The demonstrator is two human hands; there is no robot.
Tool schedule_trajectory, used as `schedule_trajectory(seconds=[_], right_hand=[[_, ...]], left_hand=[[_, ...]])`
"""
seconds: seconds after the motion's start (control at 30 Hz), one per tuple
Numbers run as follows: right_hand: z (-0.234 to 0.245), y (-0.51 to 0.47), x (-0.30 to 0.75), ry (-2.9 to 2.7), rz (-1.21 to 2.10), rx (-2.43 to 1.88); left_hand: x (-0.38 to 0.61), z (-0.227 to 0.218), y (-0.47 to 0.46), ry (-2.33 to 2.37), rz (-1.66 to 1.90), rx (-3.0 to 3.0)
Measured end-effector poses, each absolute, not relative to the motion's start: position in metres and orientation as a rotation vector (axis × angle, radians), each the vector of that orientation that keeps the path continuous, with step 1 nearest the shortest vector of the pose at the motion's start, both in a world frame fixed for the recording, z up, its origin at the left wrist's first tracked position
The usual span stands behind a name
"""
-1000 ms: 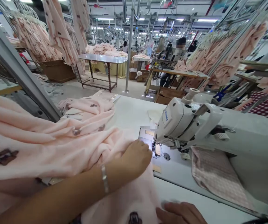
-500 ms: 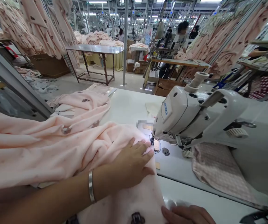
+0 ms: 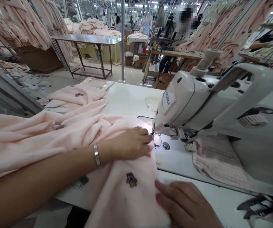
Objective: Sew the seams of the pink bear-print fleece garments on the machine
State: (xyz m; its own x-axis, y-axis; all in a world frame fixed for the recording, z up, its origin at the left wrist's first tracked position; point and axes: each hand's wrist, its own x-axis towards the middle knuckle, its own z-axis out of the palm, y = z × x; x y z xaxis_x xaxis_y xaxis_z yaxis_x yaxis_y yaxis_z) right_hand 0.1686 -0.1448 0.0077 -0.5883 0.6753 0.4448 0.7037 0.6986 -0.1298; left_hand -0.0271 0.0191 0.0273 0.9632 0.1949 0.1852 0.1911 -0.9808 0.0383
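Pale pink plush fabric point(image 3: 112, 193) with small dark bear prints spreads from the left across the white sewing table, its right edge running to the needle area of a white sewing machine point(image 3: 183, 101). My left hand point(image 3: 133, 144), a silver bangle on its wrist, lies on the cloth just left of the presser foot point(image 3: 153, 136). Its fingers are bent and drawn together, gripping the fabric. Closer to me, my right hand point(image 3: 186, 202) has the fabric's right edge at its fingertips, closed on it; part of its grip is hidden.
Checked pink cloth point(image 3: 217, 158) lies under the machine arm. A black tool point(image 3: 259, 205) rests at the lower right. More pink fabric point(image 3: 79, 96) is heaped at the table's far left. Beyond stand a metal table point(image 3: 89, 38), a pole point(image 3: 122, 47) and a person at another machine.
My left hand's spread fingers have bent and drawn together by the presser foot. My right hand has come further into view along the fabric edge. The camera view has shifted.
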Motion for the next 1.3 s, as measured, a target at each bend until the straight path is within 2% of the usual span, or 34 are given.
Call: schedule_trajectory(seconds=[0.1,0.23,0.37,0.47,0.73,0.97,1.3], right_hand=[[0.011,-0.140,0.161,-2.371,-0.062,-1.064],[0.010,-0.144,0.158,-2.334,-0.008,-1.064],[0.010,-0.151,0.161,-2.320,0.072,-1.097],[0.010,-0.158,0.164,-2.371,0.064,-1.096],[0.011,-0.140,0.172,-2.577,-0.120,-1.002],[0.010,-0.089,0.175,-2.477,-0.194,-1.022],[-0.019,-0.047,0.193,-2.424,-0.186,-1.240]], left_hand=[[-0.025,0.040,0.003,0.426,0.223,3.050],[-0.026,0.048,-0.066,0.808,0.369,2.697],[-0.031,0.029,-0.114,1.031,0.414,2.635],[-0.037,0.012,-0.119,0.957,0.380,2.796],[-0.045,0.010,-0.073,0.622,0.477,2.977],[-0.040,0.012,-0.004,0.489,0.455,2.920],[-0.021,0.014,0.051,0.605,0.487,2.870]])
